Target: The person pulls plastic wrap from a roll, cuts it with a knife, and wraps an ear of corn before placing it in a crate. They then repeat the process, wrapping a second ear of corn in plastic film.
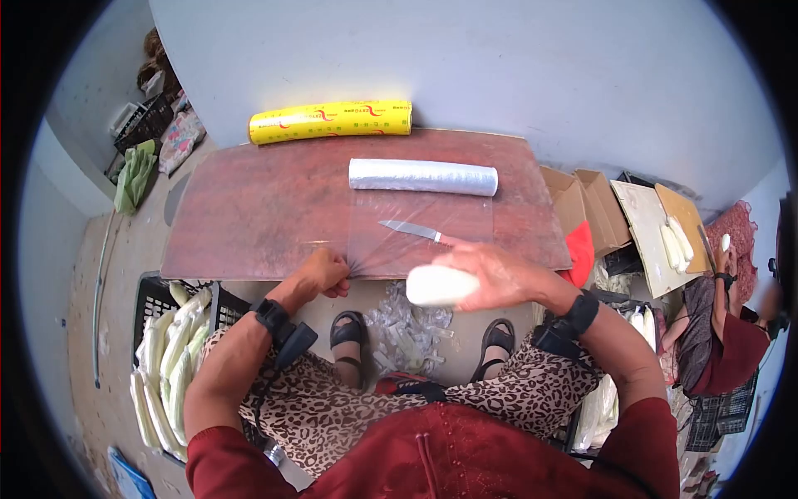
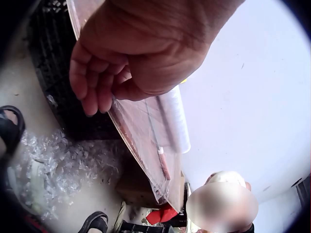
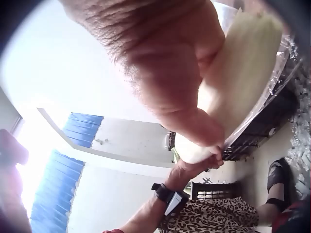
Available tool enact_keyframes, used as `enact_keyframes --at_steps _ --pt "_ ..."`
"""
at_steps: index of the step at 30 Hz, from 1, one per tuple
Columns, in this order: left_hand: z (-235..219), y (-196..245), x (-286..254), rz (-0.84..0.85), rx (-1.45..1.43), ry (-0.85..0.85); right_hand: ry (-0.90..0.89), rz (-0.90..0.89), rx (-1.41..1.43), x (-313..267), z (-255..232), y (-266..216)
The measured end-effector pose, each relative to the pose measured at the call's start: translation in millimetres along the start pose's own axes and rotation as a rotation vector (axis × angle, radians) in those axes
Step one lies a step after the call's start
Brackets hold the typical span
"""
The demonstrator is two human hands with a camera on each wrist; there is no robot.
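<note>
My left hand (image 1: 324,273) pinches a gathered corner of clear cling film (image 1: 374,220) at the front edge of the table (image 1: 249,216). The film stretches back to its silvery-white roll (image 1: 424,176). In my right hand (image 1: 507,273) is a long, pale green-white vegetable (image 3: 248,73), held in front of the table edge with the fingers and thumb around it. It looks blurred in the head view. A knife (image 1: 409,229) with a reddish handle lies on the table at the film, near the right hand.
A yellow printed roll (image 1: 331,122) lies along the table's back edge. At left, a black crate (image 1: 218,306) holds several pale vegetables. Crumpled clear scraps (image 1: 407,333) cover the floor between the feet. Cardboard boxes (image 1: 594,212) stand at right; beyond them another person (image 1: 731,333) sits working.
</note>
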State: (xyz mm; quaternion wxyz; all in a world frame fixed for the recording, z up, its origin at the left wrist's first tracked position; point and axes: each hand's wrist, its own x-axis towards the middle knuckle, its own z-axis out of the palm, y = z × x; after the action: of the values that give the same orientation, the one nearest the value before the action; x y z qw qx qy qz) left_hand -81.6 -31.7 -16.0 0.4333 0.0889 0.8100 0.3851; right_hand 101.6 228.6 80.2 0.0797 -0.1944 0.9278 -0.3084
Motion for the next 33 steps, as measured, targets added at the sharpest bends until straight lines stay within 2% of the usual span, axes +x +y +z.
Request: enact_keyframes --at_steps 2,5,6,9,12,21,27,33 --pt "-2.2 -1.1 -1.4 0.003 -0.015 -0.004 0.284 -0.004 -0.002 31.7 7.9 7.8" --pt "-3.3 -4.8 -0.3 0.021 -0.031 -0.016 0.417 0.083 -0.051 60.0 23.8 20.1" --pt "-2.7 -5.6 -0.1 0.021 -0.036 -0.014 0.397 0.141 -0.051 65.9 34.5 28.8" --pt "-3.6 -5.8 1.9 0.020 -0.036 -0.022 0.416 0.135 -0.259 70.9 56.3 40.0" --pt "-3.6 -6.3 1.7 0.017 -0.040 -0.038 0.292 0.282 -0.299 71.6 67.3 44.8" --pt "-8.5 -2.0 -2.5 0.005 -0.049 -0.091 0.398 0.118 -0.312 62.6 74.2 57.5" --pt "-9.7 -0.7 -5.8 -0.004 -0.070 -0.098 0.453 0.075 -0.351 63.5 78.9 57.1" --pt "-12.8 0.3 -6.2 -0.019 -0.085 -0.132 0.352 0.191 -0.357 58.9 73.7 48.5"
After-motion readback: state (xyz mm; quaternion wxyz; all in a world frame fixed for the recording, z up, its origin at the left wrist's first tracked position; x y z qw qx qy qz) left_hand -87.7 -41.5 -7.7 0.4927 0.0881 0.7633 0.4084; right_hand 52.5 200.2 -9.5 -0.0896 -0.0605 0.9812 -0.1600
